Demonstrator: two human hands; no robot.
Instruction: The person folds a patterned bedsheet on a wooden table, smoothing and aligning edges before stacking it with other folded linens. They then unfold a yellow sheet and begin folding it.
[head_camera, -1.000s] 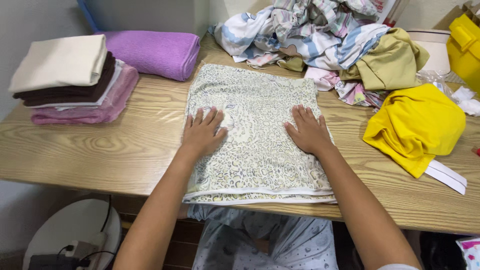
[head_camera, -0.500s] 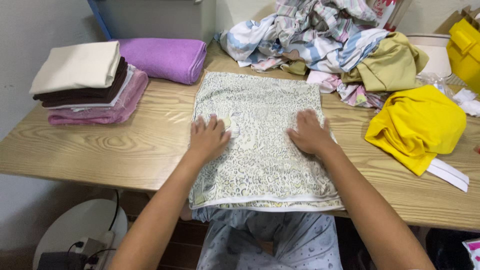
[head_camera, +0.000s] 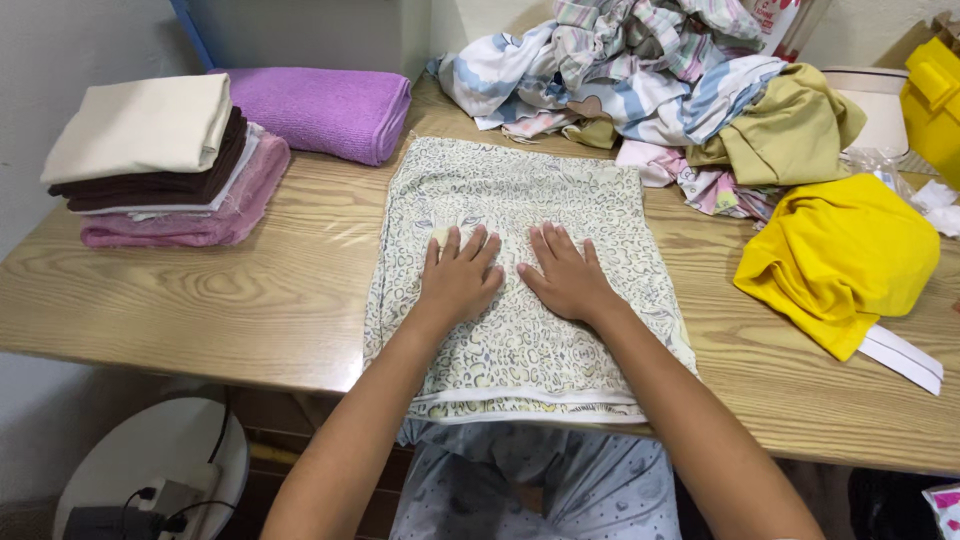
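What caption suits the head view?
Both hands, left hand and right hand, press flat on a patterned cloth.

Patterned cloth (head_camera: 520, 270): pale cream fabric with grey-blue leaf and leopard-like print, white band along near hem. Folded into a flat rectangle, lying spread on the wooden table (head_camera: 200, 300), near edge hanging just over the table's front edge, far edge toward the table's back. Mostly smooth, slight creases.

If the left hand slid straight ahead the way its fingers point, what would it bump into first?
The left hand lies flat on the patterned cloth, fingers pointing away. Going straight on, it would cross the cloth, then probably meet the heap of striped clothes at the back, though depth is hard to judge.
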